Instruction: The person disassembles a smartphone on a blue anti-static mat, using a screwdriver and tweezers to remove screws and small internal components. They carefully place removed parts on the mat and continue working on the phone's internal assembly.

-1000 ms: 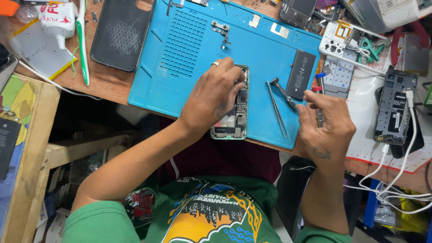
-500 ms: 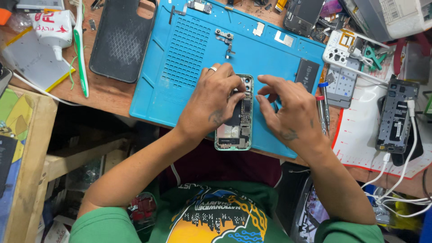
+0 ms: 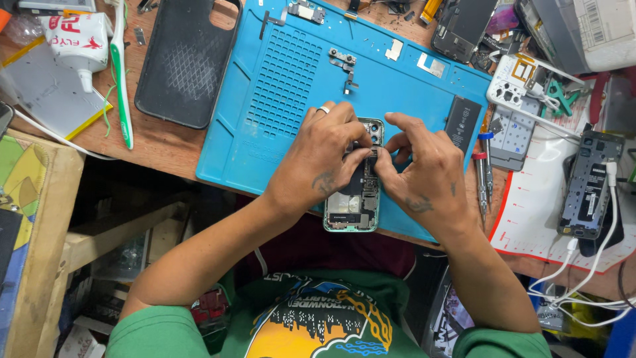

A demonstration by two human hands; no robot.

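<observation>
An opened phone [image 3: 354,202] with a pale green frame lies on the blue work mat [image 3: 278,99], its insides exposed. My left hand [image 3: 321,162], with a ring on one finger, rests over the phone's left side, fingertips pinched on a small part near the phone's middle. My right hand [image 3: 424,176] comes in from the right, its fingertips meeting the left ones over the same spot. What sits between the fingertips is too small to make out.
A black phone case [image 3: 185,59] lies left of the mat, beside a green toothbrush [image 3: 121,79] and a glue bottle [image 3: 83,40]. A black battery [image 3: 462,122], screwdrivers [image 3: 482,179], a screw tray [image 3: 513,136] and another opened phone [image 3: 589,192] with white cables sit to the right.
My right hand left the tools at the mat's right edge and moved left onto the phone. Its fingers now pinch together with the left hand's over the phone's middle.
</observation>
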